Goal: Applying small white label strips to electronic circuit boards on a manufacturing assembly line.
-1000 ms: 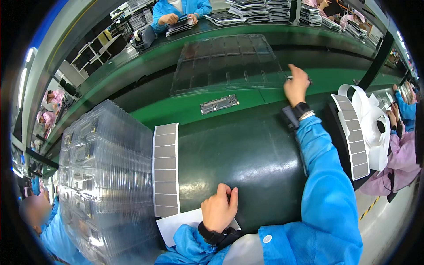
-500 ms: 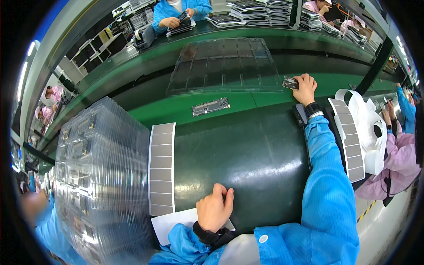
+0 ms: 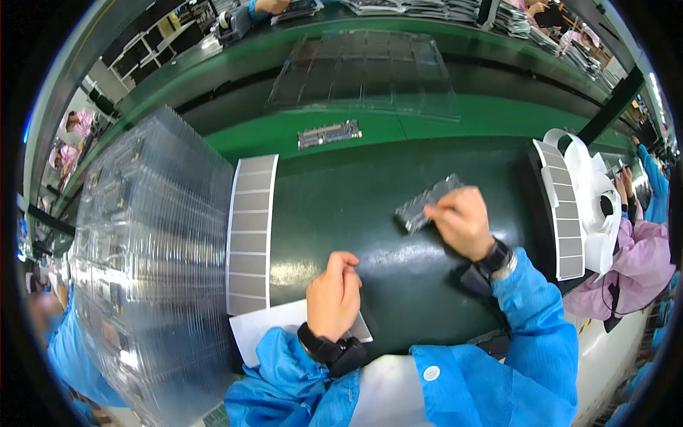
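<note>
My right hand [image 3: 462, 220] grips a small dark rectangular circuit board [image 3: 425, 202] by its near end, just above the dark green mat [image 3: 370, 185]. My left hand [image 3: 334, 293] rests on the mat near the front edge, fingers curled and pinched together over a white sheet [image 3: 267, 326]; whether it holds something small I cannot tell. A second similar board [image 3: 329, 133] lies on the green belt beyond the mat. Both arms wear blue sleeves and dark wrist straps.
A tall stack of clear plastic trays [image 3: 146, 256] stands at left beside a strip of grey square pads [image 3: 250, 235]. Another pad strip [image 3: 558, 206] and white backing paper [image 3: 590, 192] lie at right. A clear tray [image 3: 366, 71] lies on the belt. Other workers sit around.
My right hand reached out to the far belt, took a board there, and has drawn back with it to the middle of the mat. My left hand stayed near the white sheet.
</note>
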Motion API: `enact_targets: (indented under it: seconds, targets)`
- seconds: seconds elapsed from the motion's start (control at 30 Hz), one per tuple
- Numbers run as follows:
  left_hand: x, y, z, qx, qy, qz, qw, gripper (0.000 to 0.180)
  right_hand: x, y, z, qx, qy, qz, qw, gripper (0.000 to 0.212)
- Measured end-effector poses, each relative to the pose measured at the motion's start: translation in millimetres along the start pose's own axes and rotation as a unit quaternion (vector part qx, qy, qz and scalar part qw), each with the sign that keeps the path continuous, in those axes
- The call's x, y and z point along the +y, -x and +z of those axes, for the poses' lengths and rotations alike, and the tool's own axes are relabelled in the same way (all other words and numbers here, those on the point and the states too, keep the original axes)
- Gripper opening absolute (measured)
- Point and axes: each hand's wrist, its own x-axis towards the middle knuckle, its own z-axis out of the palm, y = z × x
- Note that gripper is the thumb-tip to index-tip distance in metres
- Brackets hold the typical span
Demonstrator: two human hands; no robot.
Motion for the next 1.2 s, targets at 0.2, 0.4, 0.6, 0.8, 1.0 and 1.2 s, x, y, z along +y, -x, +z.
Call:
enact_targets:
  seconds: [0.2,0.4,0.6,0.8,1.0,1.2]
  targets:
    - [7,-6,-4,0.014,0.006,-0.019,1.000,0.016,-71,13,-18,-0.146,-0.078,-0.001,0.986,0.027]
    - [5,-6,-5,0.024,0.013,-0.025,0.999,0.016,-74,17,-13,-0.155,-0.179,0.069,0.969,0.032]
    - [3,-11,-5,0.057,0.049,-0.013,0.997,0.017,-99,13,-12,-0.159,-0.112,0.040,0.980,0.023]
    - [5,-9,-6,0.059,0.082,-0.022,0.995,0.021,-116,-5,-8,-0.139,-0.244,0.127,0.951,0.031]
    - [7,-7,-6,0.052,0.110,-0.030,0.992,0.024,-139,-9,19,-0.170,-0.383,0.271,0.867,0.024]
    - [9,-5,-2,0.060,0.070,0.001,0.996,0.024,-141,-18,14,-0.181,-0.422,0.337,0.822,0.012]
